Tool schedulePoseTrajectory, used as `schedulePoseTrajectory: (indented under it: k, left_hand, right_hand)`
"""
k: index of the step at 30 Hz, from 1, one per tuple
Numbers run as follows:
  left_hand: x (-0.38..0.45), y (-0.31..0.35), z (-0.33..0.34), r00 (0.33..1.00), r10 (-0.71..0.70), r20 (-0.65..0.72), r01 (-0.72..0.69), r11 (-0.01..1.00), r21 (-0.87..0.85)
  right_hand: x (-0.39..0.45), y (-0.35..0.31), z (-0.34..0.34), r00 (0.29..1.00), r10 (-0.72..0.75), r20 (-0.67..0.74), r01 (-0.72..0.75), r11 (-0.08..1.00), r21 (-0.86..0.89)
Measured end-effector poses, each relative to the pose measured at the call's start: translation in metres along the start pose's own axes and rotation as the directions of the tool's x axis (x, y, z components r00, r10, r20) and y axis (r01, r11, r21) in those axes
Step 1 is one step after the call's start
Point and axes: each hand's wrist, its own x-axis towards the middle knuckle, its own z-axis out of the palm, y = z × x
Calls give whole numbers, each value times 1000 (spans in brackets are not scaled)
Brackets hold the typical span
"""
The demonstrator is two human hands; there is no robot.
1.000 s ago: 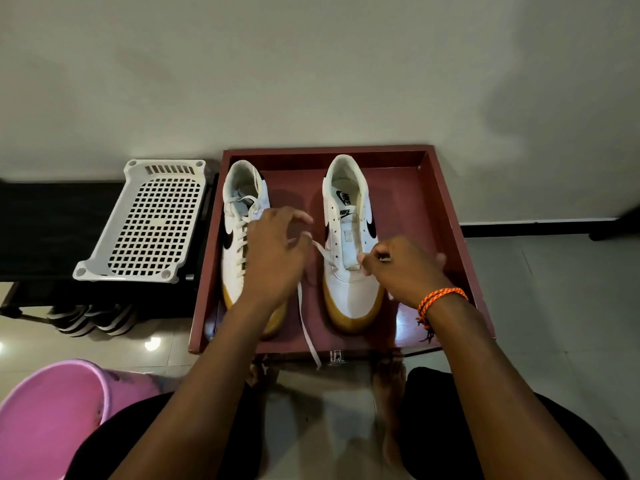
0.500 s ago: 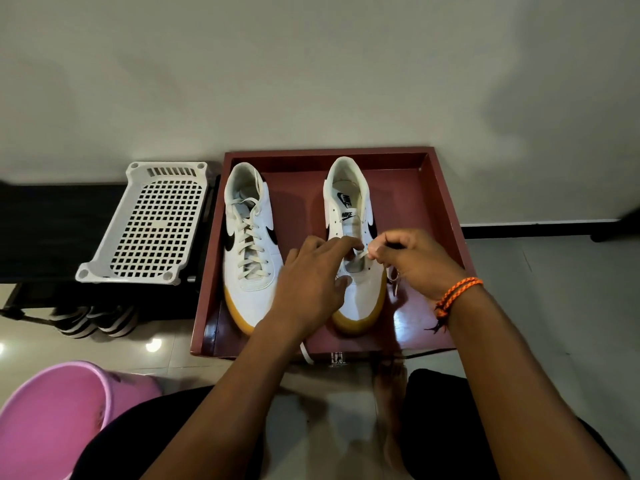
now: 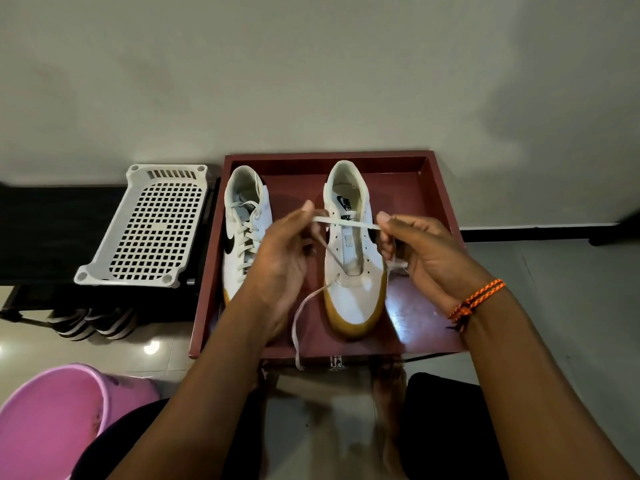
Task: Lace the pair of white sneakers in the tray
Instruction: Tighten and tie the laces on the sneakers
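Flanking the red tray (image 3: 440, 188) on its left are a white perforated basket (image 3: 152, 230) on a dark shelf and, nearer, a pink bucket (image 3: 52, 420). The left hand (image 3: 277, 268) covers the toe of the laced sneaker (image 3: 242, 216). The lace's run under the left palm is hidden. Over the unlaced sneaker (image 3: 353, 271), standing in the tray, both hands pinch a white lace (image 3: 343, 222) taut between thumb and fingers; the right hand (image 3: 426, 251) wears an orange wristband (image 3: 476, 299). One loose end trails over the tray's front edge.

White sneakers (image 3: 353, 271), gum soles; maroon tray (image 3: 429, 188); pink bucket (image 3: 45, 417); orange bracelet (image 3: 476, 299)
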Motion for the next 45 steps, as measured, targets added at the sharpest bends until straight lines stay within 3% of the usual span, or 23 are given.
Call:
schedulePoseTrajectory:
  k: [1, 2, 4, 6, 7, 9, 11, 13, 16, 20, 22, 24, 25, 27, 29, 31, 33, 35, 36, 38, 40, 42, 45]
  left_hand:
    - [5, 1, -6, 993, -39, -112, 29, 995, -95]
    - [9, 1, -12, 975, -57, -213, 40, 996, -83]
    - [15, -5, -24, 947, 75, -312, 16, 960, 279]
    - [12, -9, -28, 920, 351, -174, -137, 705, 696]
    - [11, -11, -26, 903, 427, -36, -244, 581, 776]
    - [6, -14, -16, 904, 390, 179, -370, 498, 784]
    - [1, -22, -4, 921, 285, 264, -378, 498, 780]
    - [0, -26, 3, 940, 251, 230, -337, 603, 723]
    - [3, -17, 0, 954, 295, 46, -266, 769, 581]
    - [10, -8, -20, 884, 399, -243, -179, 770, 612]
    - [10, -9, -27, 820, 516, -246, -124, 581, 805]
    - [8, -12, -26, 791, 610, -53, -146, 272, 951]
    - [8, -16, -22, 805, 591, 61, -222, 204, 954]
    - [5, -26, -6, 872, 443, 210, -360, 289, 887]
    - [3, -30, 5, 912, 317, 259, -394, 509, 765]
    - [1, -28, 7, 933, 303, 191, -351, 664, 661]
    - [4, -20, -1, 943, 333, -6, -252, 727, 639]
    - [11, -15, -20, 898, 404, -174, -163, 672, 722]
    - [15, -13, -28, 876, 441, -195, -134, 612, 780]
    - [17, -15, -35, 857, 505, -104, -155, 444, 882]
    - [11, -21, -24, 855, 510, 91, -295, 335, 895]
    - [3, -29, -6, 872, 417, 257, -427, 390, 816]
    - [1, -35, 7, 901, 304, 309, -431, 549, 717]
  right_hand:
    - [1, -1, -2, 1000, 3, -13, -2, 998, 62]
    - [2, -1, -4, 999, 5, -34, -1, 993, 121]
    - [3, 0, -6, 996, -28, -88, 39, 992, 118]
    - [2, 2, -3, 989, -102, -110, 90, 990, -110]
    - [2, 3, 1, 988, -124, -91, 102, 971, -218]
    - [2, 6, 11, 992, -117, -40, 100, 948, -301]
    - [3, 9, 18, 994, -108, 9, 105, 938, -329]
    - [6, 14, 22, 995, -89, 38, 97, 921, -378]
    - [7, 16, 20, 998, -49, 33, 58, 926, -373]
    - [7, 8, 12, 995, -81, -61, 64, 968, -242]
    - [7, 8, 10, 993, -92, -75, 72, 967, -245]
    - [8, 13, 13, 994, -92, -61, 69, 948, -312]
    - [8, 17, 16, 995, -88, -50, 65, 937, -344]
    - [9, 23, 21, 997, -76, -32, 59, 927, -369]
    - [10, 26, 22, 997, -77, -17, 64, 917, -393]
    - [9, 24, 18, 998, -66, -16, 54, 911, -410]
    - [9, 19, 8, 996, -65, -62, 38, 932, -361]
    - [9, 14, -2, 986, -96, -139, 50, 951, -305]
    - [9, 12, -4, 979, -110, -170, 57, 955, -293]
    - [10, 13, -1, 978, -112, -176, 55, 953, -298]
    - [9, 16, 10, 990, -87, -107, 47, 943, -331]
    - [8, 21, 22, 997, -68, -29, 54, 934, -353]
    - [8, 26, 25, 997, -74, 3, 69, 905, -420]
